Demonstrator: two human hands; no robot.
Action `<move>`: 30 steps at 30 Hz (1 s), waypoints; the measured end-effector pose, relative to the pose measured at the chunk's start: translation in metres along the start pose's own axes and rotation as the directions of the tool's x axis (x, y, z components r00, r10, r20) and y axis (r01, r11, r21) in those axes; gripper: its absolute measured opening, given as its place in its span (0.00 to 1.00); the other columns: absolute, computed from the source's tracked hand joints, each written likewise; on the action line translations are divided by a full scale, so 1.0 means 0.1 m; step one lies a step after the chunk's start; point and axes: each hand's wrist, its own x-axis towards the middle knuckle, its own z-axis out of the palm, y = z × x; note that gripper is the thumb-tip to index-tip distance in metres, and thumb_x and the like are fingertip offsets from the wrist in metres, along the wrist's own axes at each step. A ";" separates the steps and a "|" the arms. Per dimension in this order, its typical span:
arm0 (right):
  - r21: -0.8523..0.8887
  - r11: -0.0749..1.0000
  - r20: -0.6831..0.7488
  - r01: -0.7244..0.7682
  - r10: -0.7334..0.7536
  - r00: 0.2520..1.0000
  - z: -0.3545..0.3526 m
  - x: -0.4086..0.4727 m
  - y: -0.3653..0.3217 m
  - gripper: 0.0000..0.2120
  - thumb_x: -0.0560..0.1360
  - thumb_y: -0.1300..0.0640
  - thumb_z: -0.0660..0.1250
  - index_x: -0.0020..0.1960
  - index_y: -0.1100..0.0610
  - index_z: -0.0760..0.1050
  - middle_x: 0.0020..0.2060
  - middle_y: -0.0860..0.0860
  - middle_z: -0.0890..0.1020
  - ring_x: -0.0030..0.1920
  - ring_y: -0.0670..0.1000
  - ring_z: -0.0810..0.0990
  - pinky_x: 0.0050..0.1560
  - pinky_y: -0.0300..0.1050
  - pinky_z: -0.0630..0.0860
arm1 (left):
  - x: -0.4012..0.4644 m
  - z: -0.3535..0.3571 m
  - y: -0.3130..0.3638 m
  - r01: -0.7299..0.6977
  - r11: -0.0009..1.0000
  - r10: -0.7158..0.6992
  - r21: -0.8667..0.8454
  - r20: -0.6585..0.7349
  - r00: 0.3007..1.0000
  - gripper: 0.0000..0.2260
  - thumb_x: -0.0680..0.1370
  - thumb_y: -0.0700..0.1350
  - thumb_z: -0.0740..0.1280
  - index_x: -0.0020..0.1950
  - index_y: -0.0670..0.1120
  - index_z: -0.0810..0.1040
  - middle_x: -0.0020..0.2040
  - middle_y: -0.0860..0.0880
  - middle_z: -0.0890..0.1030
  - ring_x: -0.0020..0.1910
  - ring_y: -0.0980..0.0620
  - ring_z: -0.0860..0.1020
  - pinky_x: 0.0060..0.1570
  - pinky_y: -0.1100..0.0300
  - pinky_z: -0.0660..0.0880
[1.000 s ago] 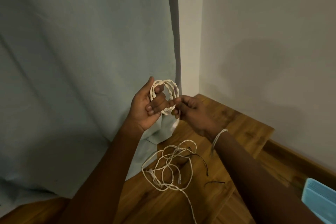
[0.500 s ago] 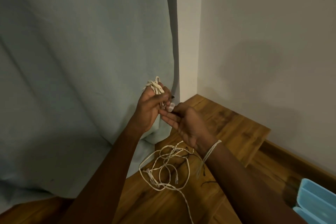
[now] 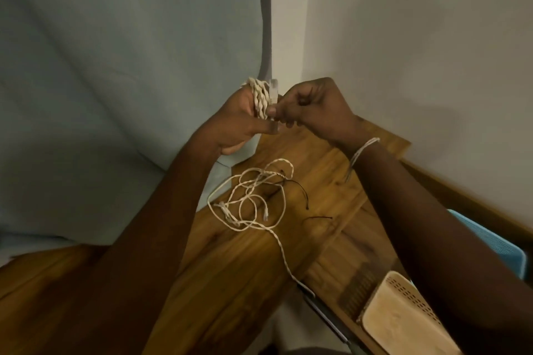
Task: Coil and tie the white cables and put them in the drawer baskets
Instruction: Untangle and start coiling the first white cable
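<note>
Tying off the coil, frame centre.
Your left hand grips the upright coiled white cable; right hand fingers pinch its connector end, just right.

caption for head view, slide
Left hand grips coiled white cable; right hand pinches it; loose cables below.

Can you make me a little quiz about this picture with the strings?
1. True or false: the coil lies on the table.
2. What lies loose on the table below the hands? A) scissors B) a tangled white cable C) a book
3. Fill in: the cream basket is at the bottom ____ of the picture.

Key:
1. False. The left hand holds the coil up, and the right hand pinches at it.
2. B, the tangled cable.
3. Right.
</note>
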 end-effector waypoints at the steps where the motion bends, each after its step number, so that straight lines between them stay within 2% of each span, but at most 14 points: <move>1: -0.051 0.999 0.002 0.008 -0.008 1.000 0.01 -0.03 0.03 0.08 0.71 0.58 0.78 0.43 0.63 0.84 0.34 0.55 0.85 0.32 0.48 0.81 0.34 0.44 0.78 | 0.00 0.03 -0.05 0.038 0.999 -0.038 0.005 0.002 0.999 0.17 0.69 0.25 0.71 0.54 0.37 0.75 0.47 0.45 0.82 0.50 0.49 0.82 0.55 0.52 0.78; 3: -0.220 0.975 -0.077 0.002 -0.019 0.997 0.00 -0.05 0.11 0.17 0.65 0.50 0.82 0.41 0.59 0.79 0.34 0.49 0.80 0.34 0.47 0.76 0.34 0.45 0.74 | -0.02 0.08 -0.14 0.109 0.994 -0.109 0.008 0.054 0.993 0.18 0.67 0.25 0.70 0.54 0.36 0.74 0.44 0.41 0.79 0.47 0.46 0.79 0.52 0.49 0.75; 5: -0.343 0.939 -0.120 -0.036 -0.005 0.993 -0.05 -0.06 0.16 0.28 0.59 0.43 0.82 0.50 0.54 0.73 0.44 0.47 0.77 0.42 0.46 0.74 0.40 0.42 0.73 | -0.06 0.13 -0.19 0.167 0.978 -0.139 -0.127 0.202 0.970 0.16 0.65 0.25 0.68 0.49 0.38 0.74 0.38 0.43 0.77 0.41 0.49 0.79 0.45 0.53 0.76; 6: -0.343 0.938 -0.038 -0.043 0.031 0.999 -0.08 -0.06 0.15 0.33 0.60 0.43 0.82 0.59 0.52 0.71 0.52 0.46 0.76 0.50 0.45 0.75 0.46 0.41 0.75 | -0.08 0.18 -0.19 0.199 0.950 -0.130 -0.238 0.277 0.952 0.17 0.64 0.24 0.66 0.47 0.39 0.73 0.35 0.44 0.75 0.39 0.51 0.79 0.42 0.56 0.77; 8: -0.191 0.980 0.215 -0.050 0.091 0.972 -0.10 -0.07 0.15 0.37 0.69 0.54 0.79 0.72 0.52 0.66 0.63 0.48 0.75 0.62 0.45 0.76 0.58 0.41 0.77 | -0.08 0.28 -0.22 0.257 0.869 -0.083 -0.422 0.387 0.918 0.20 0.62 0.22 0.64 0.48 0.40 0.72 0.34 0.44 0.72 0.36 0.53 0.78 0.37 0.60 0.76; 9: -0.098 0.994 0.299 -0.054 0.081 0.951 -0.08 -0.08 0.17 0.33 0.72 0.60 0.76 0.73 0.56 0.67 0.63 0.52 0.78 0.61 0.46 0.79 0.58 0.41 0.78 | -0.07 0.32 -0.24 0.277 0.834 -0.059 -0.477 0.423 0.904 0.22 0.61 0.22 0.63 0.50 0.40 0.71 0.35 0.44 0.72 0.36 0.53 0.77 0.36 0.60 0.75; 10: -0.035 0.998 0.309 -0.048 0.057 0.949 -0.05 -0.09 0.19 0.27 0.73 0.64 0.74 0.71 0.61 0.71 0.59 0.56 0.81 0.57 0.47 0.82 0.55 0.41 0.79 | -0.06 0.33 -0.27 0.299 0.801 -0.046 -0.518 0.445 0.894 0.23 0.60 0.22 0.62 0.51 0.40 0.72 0.34 0.45 0.74 0.36 0.53 0.77 0.36 0.60 0.74; 13: -0.043 0.999 0.153 -0.016 0.022 0.988 0.05 -0.10 0.27 0.16 0.73 0.66 0.73 0.61 0.65 0.79 0.51 0.56 0.85 0.49 0.45 0.84 0.50 0.37 0.79 | 0.02 0.26 -0.40 0.361 0.733 -0.088 -0.577 0.446 0.891 0.22 0.58 0.26 0.63 0.49 0.40 0.77 0.32 0.46 0.76 0.34 0.51 0.77 0.34 0.60 0.75; 16: -0.146 0.988 0.036 0.057 -0.052 0.998 0.14 -0.06 0.34 0.11 0.74 0.63 0.73 0.57 0.61 0.82 0.48 0.53 0.86 0.47 0.44 0.85 0.47 0.38 0.80 | 0.08 0.14 -0.45 0.367 0.775 -0.175 -0.515 0.383 0.907 0.19 0.57 0.25 0.61 0.44 0.37 0.76 0.30 0.44 0.77 0.32 0.49 0.78 0.33 0.59 0.77; 19: -0.175 0.981 -0.049 0.084 -0.094 0.994 0.26 0.03 0.41 0.06 0.78 0.61 0.70 0.53 0.60 0.83 0.44 0.52 0.86 0.43 0.48 0.85 0.44 0.43 0.81 | 0.13 0.00 -0.48 0.348 0.799 -0.189 -0.491 0.346 0.919 0.13 0.63 0.24 0.61 0.43 0.35 0.77 0.32 0.42 0.78 0.34 0.47 0.80 0.37 0.57 0.80; 24: -0.258 0.963 -0.166 0.079 -0.125 0.978 0.35 0.12 0.48 0.04 0.79 0.60 0.69 0.49 0.57 0.83 0.42 0.46 0.84 0.42 0.45 0.84 0.42 0.39 0.77 | 0.24 -0.05 -0.53 0.225 0.906 -0.172 -0.359 0.172 0.970 0.10 0.69 0.27 0.66 0.48 0.35 0.79 0.36 0.41 0.83 0.38 0.46 0.83 0.47 0.51 0.80; 27: -0.274 0.962 -0.322 0.002 -0.094 0.942 0.35 0.13 0.57 0.07 0.80 0.58 0.68 0.48 0.60 0.83 0.40 0.51 0.85 0.39 0.50 0.83 0.37 0.48 0.79 | 0.30 -0.01 -0.63 0.105 0.985 -0.106 -0.137 0.002 0.994 0.09 0.72 0.36 0.70 0.52 0.37 0.81 0.38 0.42 0.84 0.40 0.45 0.84 0.49 0.49 0.80; 28: -0.264 0.964 -0.369 -0.026 -0.076 0.926 0.34 0.13 0.60 0.09 0.80 0.57 0.68 0.47 0.62 0.83 0.38 0.54 0.85 0.37 0.53 0.83 0.35 0.51 0.78 | 0.31 0.02 -0.66 0.078 0.987 -0.078 -0.140 0.002 0.997 0.08 0.75 0.37 0.69 0.52 0.35 0.80 0.37 0.42 0.84 0.39 0.46 0.83 0.48 0.50 0.80; 30: -0.196 0.979 -0.417 -0.059 -0.029 0.909 0.35 0.12 0.65 0.13 0.80 0.56 0.68 0.45 0.65 0.81 0.34 0.58 0.83 0.33 0.57 0.82 0.33 0.53 0.77 | 0.30 0.08 -0.75 0.084 0.939 -0.051 -0.332 0.108 0.993 0.07 0.77 0.38 0.66 0.51 0.34 0.76 0.33 0.46 0.79 0.35 0.50 0.79 0.43 0.54 0.76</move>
